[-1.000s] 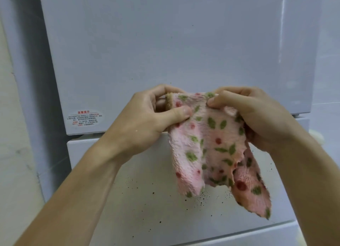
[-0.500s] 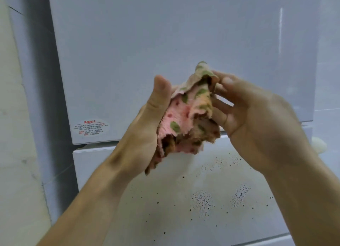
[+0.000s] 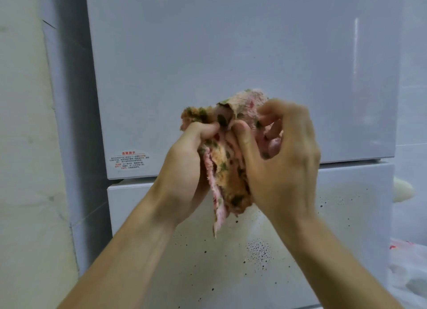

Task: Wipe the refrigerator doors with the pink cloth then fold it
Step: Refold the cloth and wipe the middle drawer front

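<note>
The pink cloth point(image 3: 227, 160), fluffy with green and red spots, is bunched up between both hands in front of the refrigerator. My left hand point(image 3: 184, 170) grips its left side, thumb curled over the top edge. My right hand point(image 3: 282, 160) pinches the upper right part with curled fingers. A narrow strip of cloth hangs down below the hands. The upper refrigerator door point(image 3: 231, 54) is pale grey and glossy. The lower door point(image 3: 254, 251) is white and speckled with small dark spots.
A warning sticker point(image 3: 129, 160) sits at the upper door's lower left corner. A pale wall point(image 3: 25, 147) stands to the left. At the right are a white rounded object point(image 3: 403, 190) and a clear plastic bag point(image 3: 409, 269).
The cloth hung spread between both hands a second ago. It has been gathered into a bunch and lifted, and both hands have closed tighter around it.
</note>
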Demonstrator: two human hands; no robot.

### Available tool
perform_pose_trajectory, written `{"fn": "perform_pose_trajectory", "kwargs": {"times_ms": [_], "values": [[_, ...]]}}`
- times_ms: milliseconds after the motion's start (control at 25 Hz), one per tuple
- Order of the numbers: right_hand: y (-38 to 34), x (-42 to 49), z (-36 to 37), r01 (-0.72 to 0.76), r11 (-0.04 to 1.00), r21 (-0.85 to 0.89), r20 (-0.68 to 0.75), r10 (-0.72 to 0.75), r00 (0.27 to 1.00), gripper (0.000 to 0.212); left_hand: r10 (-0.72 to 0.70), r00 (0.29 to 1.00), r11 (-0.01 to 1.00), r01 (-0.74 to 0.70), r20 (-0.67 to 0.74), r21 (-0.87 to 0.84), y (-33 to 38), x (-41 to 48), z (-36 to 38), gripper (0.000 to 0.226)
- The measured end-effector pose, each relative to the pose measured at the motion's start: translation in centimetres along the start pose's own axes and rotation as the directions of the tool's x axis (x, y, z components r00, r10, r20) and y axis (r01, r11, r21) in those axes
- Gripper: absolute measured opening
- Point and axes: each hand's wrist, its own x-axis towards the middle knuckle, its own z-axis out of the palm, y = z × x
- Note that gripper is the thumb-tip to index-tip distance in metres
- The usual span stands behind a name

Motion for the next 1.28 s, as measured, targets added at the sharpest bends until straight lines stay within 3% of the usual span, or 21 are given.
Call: {"fn": "perform_pose_trajectory", "kwargs": {"times_ms": [80, 160, 200, 240, 280, 320, 360, 400, 440, 640, 960, 1120, 1280], "values": [[0.6, -1.5, 1.3, 0.160, 0.974, -0.162, -0.048, -0.169, 0.984, 0.025, -0.013, 0.999, 0.998, 0.015, 0.036, -0.066, 0.5, -0.2, 0.3, 0.046], [1.1, -2.6, 2.6, 0.202, 0.944, -0.260, -0.058, -0.224, 0.973, 0.032, -0.022, 0.999, 0.999, 0.024, 0.047, -0.041, 0.6, 0.4, 0.1, 0.045], [1.3, -2.9, 3.2, 0.204, 0.935, -0.289, -0.039, -0.224, 0.974, 0.037, 0.034, 0.999, 0.998, -0.035, 0.034, 0.047, 0.7, 0.7, 0.1, 0.041], [1.4, -3.1, 3.7, 0.201, 0.926, -0.320, 0.015, -0.207, 0.978, 0.044, 0.213, 0.977, 0.938, -0.207, 0.008, 0.278, 0.7, 1.0, -0.1, 0.035], [1.5, -3.2, 4.2, 0.207, 0.905, -0.371, 0.105, -0.180, 0.978, 0.052, 0.425, 0.905, 0.750, -0.367, 0.025, 0.550, 1.0, 1.2, -0.2, 0.031], [1.6, -3.4, 4.6, 0.227, 0.870, -0.437, 0.206, -0.149, 0.967, 0.060, 0.593, 0.799, 0.444, -0.424, 0.096, 0.790, 1.2, 1.3, -0.4, 0.036], [1.8, -3.4, 4.7, 0.248, 0.835, -0.490, 0.278, -0.120, 0.953, 0.064, 0.693, 0.683, 0.115, -0.419, 0.229, 0.901, 1.3, 1.2, -1.1, 0.044], [1.9, -3.2, 4.7, 0.262, 0.814, -0.519, 0.308, -0.109, 0.945, 0.065, 0.718, 0.624, -0.072, -0.375, 0.309, 0.924, 1.6, 1.1, -1.8, 0.048], [2.0, -2.9, 4.6, 0.262, 0.805, -0.532, 0.307, -0.105, 0.946, 0.063, 0.720, 0.610, -0.133, -0.347, 0.331, 0.928, 2.1, 1.0, -2.6, 0.048], [2.2, 2.0, 5.6, 0.263, 0.806, -0.531, 0.233, -0.159, 0.959, 0.080, 0.795, 0.566, -0.227, -0.052, 0.216, 0.973, 5.5, 2.5, -6.3, 0.049], [0.7, 13.3, 9.8, 0.180, 0.832, -0.525, 0.123, -0.135, 0.983, 0.080, 0.808, 0.475, -0.453, 0.121, 0.349, 0.883, 10.4, 8.6, -6.0, 0.051], [0.7, 16.4, 10.3, 0.188, 0.830, -0.524, 0.132, -0.139, 0.981, 0.078, 0.805, 0.489, -0.461, 0.158, 0.337, 0.873, 13.4, 11.4, -4.7, 0.053], [0.9, 15.3, 8.9, 0.221, 0.839, -0.497, 0.247, -0.107, 0.963, 0.076, 0.790, 0.550, -0.400, 0.129, 0.271, 0.907, 15.2, 12.5, -2.7, 0.054]]}}
